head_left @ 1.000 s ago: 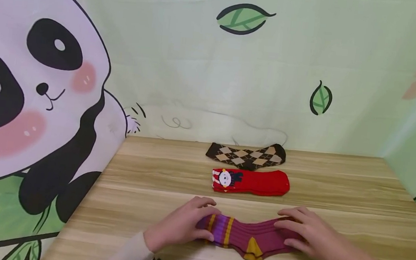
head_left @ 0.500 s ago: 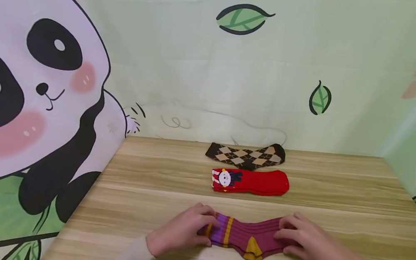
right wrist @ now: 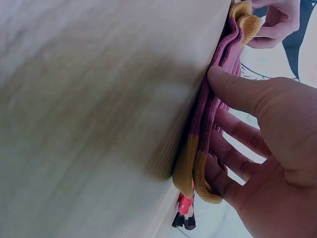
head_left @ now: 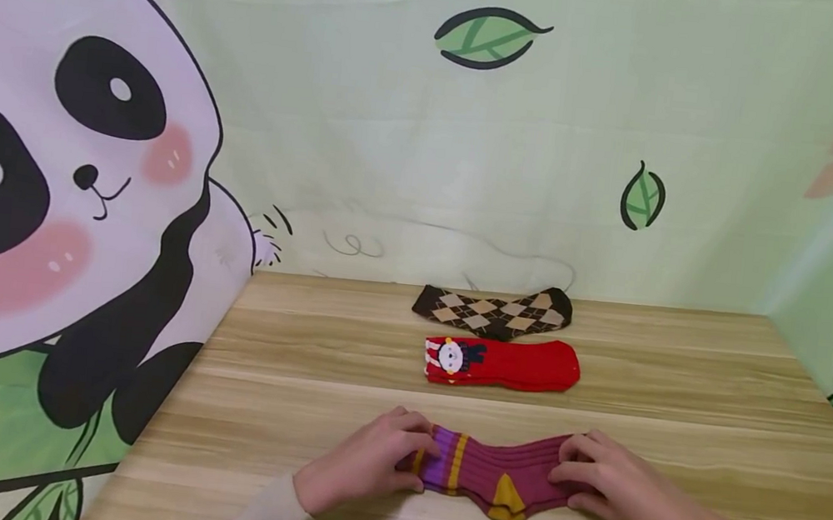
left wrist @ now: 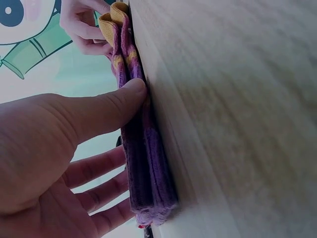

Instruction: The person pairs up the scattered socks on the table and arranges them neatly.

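A pair of maroon ribbed socks (head_left: 479,467), stacked one on the other, lies across the table near its front. Purple and mustard stripes mark the cuffs, and the heels and toes are mustard. At the cuff end, my left hand (head_left: 365,463) grips the socks, its thumb (left wrist: 111,109) along the near edge and its fingers over the far side. My right hand (head_left: 623,493) holds the foot end the same way and covers the toes in the head view. From the right wrist, the two mustard toes (right wrist: 184,171) show beside the fingers.
Behind the maroon pair, red socks (head_left: 527,365) with a cartoon animal face lie flat on the wooden table (head_left: 286,365). Farther back are brown argyle socks (head_left: 494,313), close to the pale green panda-print backdrop (head_left: 369,121).
Over the first half second both hands closed in on the sock ends, fingers and thumbs drawing together. Since then hands and socks look still.
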A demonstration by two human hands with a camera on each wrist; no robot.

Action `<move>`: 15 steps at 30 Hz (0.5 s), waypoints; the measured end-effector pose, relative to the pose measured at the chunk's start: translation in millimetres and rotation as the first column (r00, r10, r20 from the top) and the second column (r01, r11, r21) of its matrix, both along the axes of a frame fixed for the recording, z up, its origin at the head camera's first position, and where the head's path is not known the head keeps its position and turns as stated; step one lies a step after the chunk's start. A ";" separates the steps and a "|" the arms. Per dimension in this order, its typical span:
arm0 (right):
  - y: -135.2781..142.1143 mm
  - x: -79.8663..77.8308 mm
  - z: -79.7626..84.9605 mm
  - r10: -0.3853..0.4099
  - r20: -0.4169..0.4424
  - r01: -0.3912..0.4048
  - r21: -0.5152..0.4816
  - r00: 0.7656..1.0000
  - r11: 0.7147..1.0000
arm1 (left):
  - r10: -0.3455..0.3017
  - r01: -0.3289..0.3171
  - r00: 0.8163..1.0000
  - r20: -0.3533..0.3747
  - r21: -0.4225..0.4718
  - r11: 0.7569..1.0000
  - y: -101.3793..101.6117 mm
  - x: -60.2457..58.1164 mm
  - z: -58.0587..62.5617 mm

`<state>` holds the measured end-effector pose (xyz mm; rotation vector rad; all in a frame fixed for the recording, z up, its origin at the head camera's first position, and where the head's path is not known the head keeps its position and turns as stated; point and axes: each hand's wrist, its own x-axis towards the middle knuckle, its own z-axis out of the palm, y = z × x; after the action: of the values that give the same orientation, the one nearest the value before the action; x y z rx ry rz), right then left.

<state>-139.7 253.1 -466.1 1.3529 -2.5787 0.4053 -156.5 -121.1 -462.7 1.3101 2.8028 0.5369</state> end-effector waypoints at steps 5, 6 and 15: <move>-1.3 -1.5 0.0 -0.004 0.015 0.004 -0.003 1.000 1.000 | 0.007 -0.007 1.000 -0.002 -0.007 1.000 -0.7 0.4 0.1; -1.7 -2.1 -0.1 0.000 0.013 0.000 -0.008 1.000 1.000 | 0.008 -0.008 1.000 -0.001 -0.008 1.000 -0.8 0.2 0.2; -2.4 -14.8 -1.2 0.004 0.002 -0.004 -0.034 1.000 0.999 | 0.039 -0.039 0.999 -0.002 -0.030 0.999 0.9 -11.4 1.4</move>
<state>-154.4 250.8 -467.4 1.3473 -2.5591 0.4501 -167.9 -120.3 -461.3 1.2535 2.8310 0.4929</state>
